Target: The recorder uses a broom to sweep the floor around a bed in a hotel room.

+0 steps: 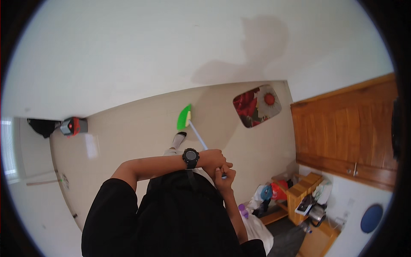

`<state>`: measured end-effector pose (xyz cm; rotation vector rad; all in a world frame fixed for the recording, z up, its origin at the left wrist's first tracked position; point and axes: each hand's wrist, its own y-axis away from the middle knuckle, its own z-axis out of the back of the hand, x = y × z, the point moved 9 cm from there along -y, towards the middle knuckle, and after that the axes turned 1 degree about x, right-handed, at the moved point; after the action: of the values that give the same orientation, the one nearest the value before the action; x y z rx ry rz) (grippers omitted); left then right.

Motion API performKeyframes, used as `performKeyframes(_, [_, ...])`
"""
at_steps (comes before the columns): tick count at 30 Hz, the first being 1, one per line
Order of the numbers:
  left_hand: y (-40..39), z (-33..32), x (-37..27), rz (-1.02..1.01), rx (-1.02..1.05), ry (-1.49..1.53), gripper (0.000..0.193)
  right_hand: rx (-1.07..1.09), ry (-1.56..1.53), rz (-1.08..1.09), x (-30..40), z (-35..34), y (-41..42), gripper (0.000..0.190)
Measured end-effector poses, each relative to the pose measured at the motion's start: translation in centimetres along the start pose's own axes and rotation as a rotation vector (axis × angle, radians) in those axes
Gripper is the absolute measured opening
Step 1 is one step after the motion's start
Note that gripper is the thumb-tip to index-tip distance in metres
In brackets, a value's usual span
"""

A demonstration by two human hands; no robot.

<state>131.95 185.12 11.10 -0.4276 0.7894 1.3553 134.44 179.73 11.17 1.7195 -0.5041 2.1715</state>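
Observation:
A broom with green bristles (184,117) and a pale blue handle (198,135) reaches from my hands to the tiled floor. My left hand (213,160), on the arm with a black digital watch (191,155), is closed around the handle. Close against it, my right hand (225,176) grips the handle's upper end, its fingers folded over. The bristles rest on the floor just beyond my socked foot (179,138). A floral doormat (257,106) lies to the right of the broom head.
A white wall (144,54) borders the floor ahead. Wooden doors (340,128) stand at right. Wooden furniture (298,192) holds a metal kettle (317,213), with bags beside it. A grey and red object (74,127) sits by the wall at left.

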Motion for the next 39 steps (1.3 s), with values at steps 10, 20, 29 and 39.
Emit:
performKeyframes(10, [-2.9, 0.8, -3.4, -0.386, 0.14, 0.138, 0.041, -0.294, 0.259, -0.181, 4.9, 2.5, 0.6, 0.033])
performKeyframes(20, [10.3, 7.8, 2.6, -0.381, -0.282, 0.113, 0.042, 0.055, 0.298, 0.034, 12.1, -12.4, -7.0, 0.02])
performKeyframes(29, [18.7, 13.8, 4.8, -0.053, -0.382, 0.048, 0.039, 0.201, -0.097, 0.063, 12.3, -17.9, -9.3, 0.024])
performKeyframes(39, [14.1, 4.8, 11.0, -0.096, -0.171, 0.062, 0.048, 0.176, 0.069, 0.053, 1.8, -17.7, -6.3, 0.031])
